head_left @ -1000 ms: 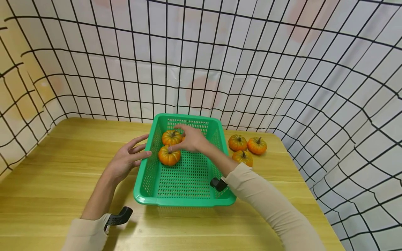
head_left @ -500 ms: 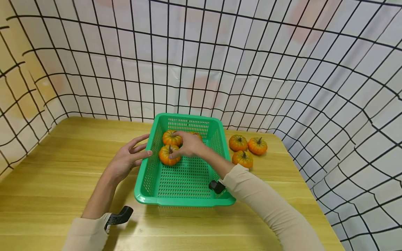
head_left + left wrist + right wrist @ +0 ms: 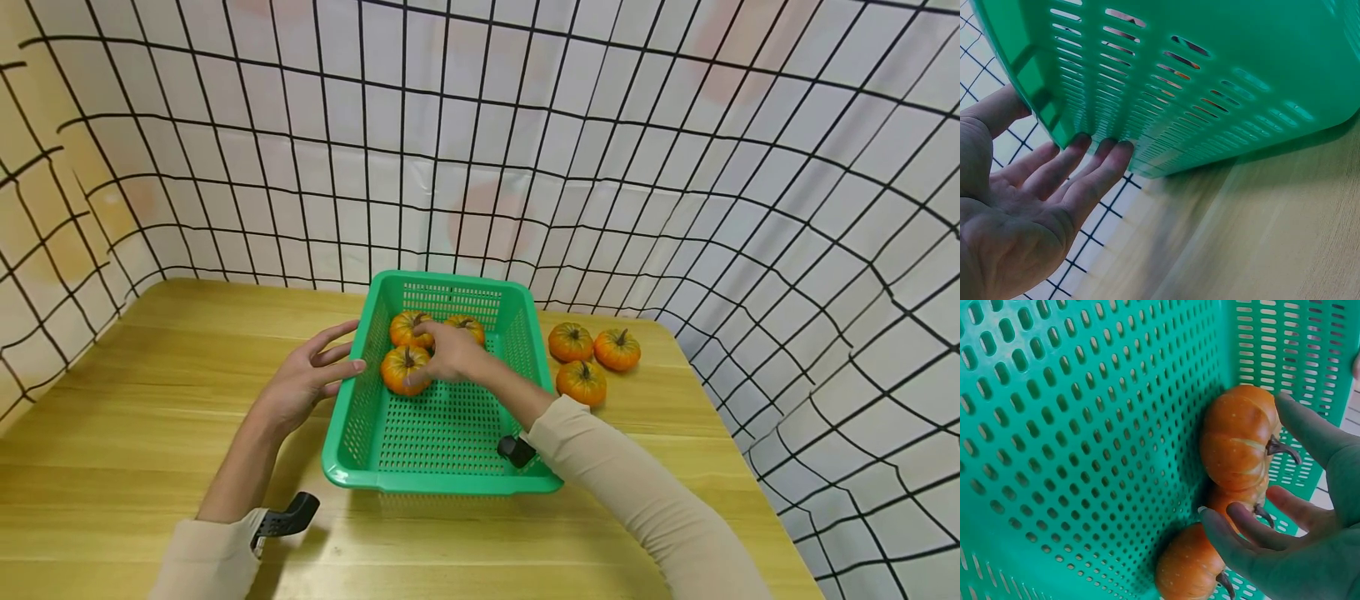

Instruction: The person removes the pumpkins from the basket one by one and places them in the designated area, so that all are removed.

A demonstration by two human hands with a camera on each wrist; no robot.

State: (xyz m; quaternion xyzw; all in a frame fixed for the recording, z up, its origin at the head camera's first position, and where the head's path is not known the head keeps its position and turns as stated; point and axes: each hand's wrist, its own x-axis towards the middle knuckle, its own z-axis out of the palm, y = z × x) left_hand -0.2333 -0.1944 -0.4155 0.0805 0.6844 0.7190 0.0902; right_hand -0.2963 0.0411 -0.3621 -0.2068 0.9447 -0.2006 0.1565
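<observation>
White backdrop (image 3: 427, 196) marked with a black grid surrounds a wood-grain surface (image 3: 150, 392) where a green plastic basket (image 3: 453, 483) sits. Inside the basket are three orange pumpkins: the near pumpkin (image 3: 397, 377) by the left wall, the far-left pumpkin (image 3: 403, 332) just beyond it, and the far-right pumpkin (image 3: 469, 327) by the far wall. The person's right hand (image 3: 456, 352) reaches in over them, its grip spread, thumb beside the near pumpkin; whether it touches cannot be told. At the basket's left side, the left hand (image 3: 303, 379) has a loose, spread grip, fingertips at the outer wall and thumb over the rim. Right of the basket, three more pumpkins (image 3: 581, 383) cluster together. Beige sleeves (image 3: 213, 558) cover both forearms.
</observation>
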